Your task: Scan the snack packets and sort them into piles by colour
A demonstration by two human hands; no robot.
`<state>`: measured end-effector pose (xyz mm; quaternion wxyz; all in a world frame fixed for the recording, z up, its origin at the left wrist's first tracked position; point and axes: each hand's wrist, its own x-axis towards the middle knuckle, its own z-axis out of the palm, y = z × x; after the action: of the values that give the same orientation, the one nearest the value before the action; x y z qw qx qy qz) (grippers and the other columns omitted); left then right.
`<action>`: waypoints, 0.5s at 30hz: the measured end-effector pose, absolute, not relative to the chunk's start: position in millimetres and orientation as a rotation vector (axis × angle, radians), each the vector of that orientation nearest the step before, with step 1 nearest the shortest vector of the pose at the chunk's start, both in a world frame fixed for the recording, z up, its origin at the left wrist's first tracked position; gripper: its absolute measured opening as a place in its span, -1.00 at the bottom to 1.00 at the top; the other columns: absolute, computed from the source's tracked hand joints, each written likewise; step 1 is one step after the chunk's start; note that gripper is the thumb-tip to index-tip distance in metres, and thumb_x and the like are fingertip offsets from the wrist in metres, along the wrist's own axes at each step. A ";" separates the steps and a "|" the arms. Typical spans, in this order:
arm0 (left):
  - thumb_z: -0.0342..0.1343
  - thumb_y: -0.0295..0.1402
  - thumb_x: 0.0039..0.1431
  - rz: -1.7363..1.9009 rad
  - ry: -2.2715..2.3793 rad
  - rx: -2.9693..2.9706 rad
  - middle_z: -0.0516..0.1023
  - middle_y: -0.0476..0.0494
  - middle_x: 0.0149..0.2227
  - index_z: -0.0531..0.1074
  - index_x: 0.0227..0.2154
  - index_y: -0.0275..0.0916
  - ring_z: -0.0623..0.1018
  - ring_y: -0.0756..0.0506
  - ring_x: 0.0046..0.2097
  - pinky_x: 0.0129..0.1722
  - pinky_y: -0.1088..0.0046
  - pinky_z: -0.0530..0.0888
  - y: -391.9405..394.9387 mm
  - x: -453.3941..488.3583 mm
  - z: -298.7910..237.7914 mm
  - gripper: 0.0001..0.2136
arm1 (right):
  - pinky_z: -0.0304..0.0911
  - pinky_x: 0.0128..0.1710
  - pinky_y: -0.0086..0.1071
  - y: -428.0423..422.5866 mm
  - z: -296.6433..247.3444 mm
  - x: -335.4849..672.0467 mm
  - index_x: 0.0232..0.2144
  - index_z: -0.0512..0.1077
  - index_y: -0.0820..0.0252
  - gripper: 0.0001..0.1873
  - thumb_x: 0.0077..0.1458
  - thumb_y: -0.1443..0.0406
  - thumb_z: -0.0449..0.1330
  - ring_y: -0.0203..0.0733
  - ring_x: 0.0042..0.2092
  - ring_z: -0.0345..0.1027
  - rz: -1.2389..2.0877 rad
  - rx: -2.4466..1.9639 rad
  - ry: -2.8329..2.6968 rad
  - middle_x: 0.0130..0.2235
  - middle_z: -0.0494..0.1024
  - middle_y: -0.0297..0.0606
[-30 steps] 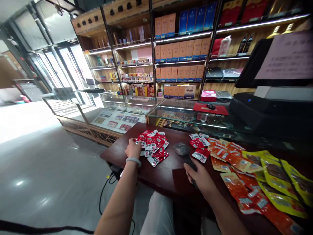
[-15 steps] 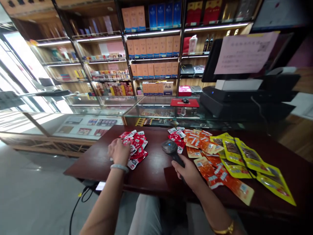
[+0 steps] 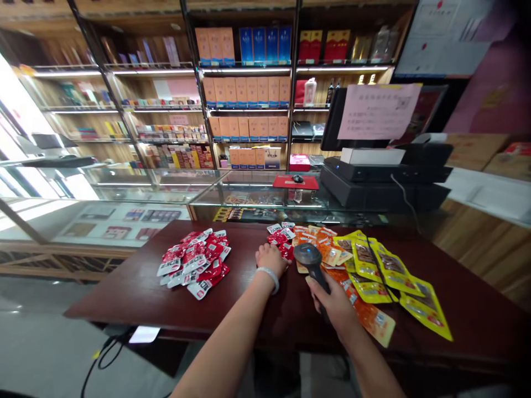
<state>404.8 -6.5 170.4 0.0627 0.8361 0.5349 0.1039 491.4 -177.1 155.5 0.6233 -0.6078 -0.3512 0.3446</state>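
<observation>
My right hand is closed round the handle of a black barcode scanner, whose head sits just above the dark wooden table. My left hand, with a pale bracelet on the wrist, reaches onto a small group of red snack packets left of the scanner; its fingers are curled on them, and I cannot see whether one is gripped. A separate pile of red packets lies further left, away from both hands. Orange packets and yellow packets spread out to the right.
Glass display counters stand beyond the table. A register with a screen and a paper notice sits at the back right, beside a red mouse pad. Shelves of boxed goods fill the wall. A cable hangs at the table's left.
My left hand has left the left pile of red packets and moved right to the small red group by the scanner. The view has swung right. My right hand still holds the scanner.
</observation>
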 end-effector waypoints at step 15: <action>0.23 -0.15 0.06 0.549 1.519 2.101 0.58 -0.15 -0.22 0.25 -0.14 -0.18 0.58 -0.15 -0.18 -0.30 0.45 0.33 -18.6 301.2 162.6 -0.62 | 0.07 -0.66 -0.49 -156.5 161.9 443.1 -0.16 0.39 0.18 -0.54 0.08 -0.05 0.19 -0.37 -0.66 0.09 0.920 -1.306 -1.018 -0.63 0.26 -0.53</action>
<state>301.2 -18.6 162.6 0.2433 0.7689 0.5562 0.2008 443.1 -156.5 161.9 0.5841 -0.5597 -0.4361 0.3942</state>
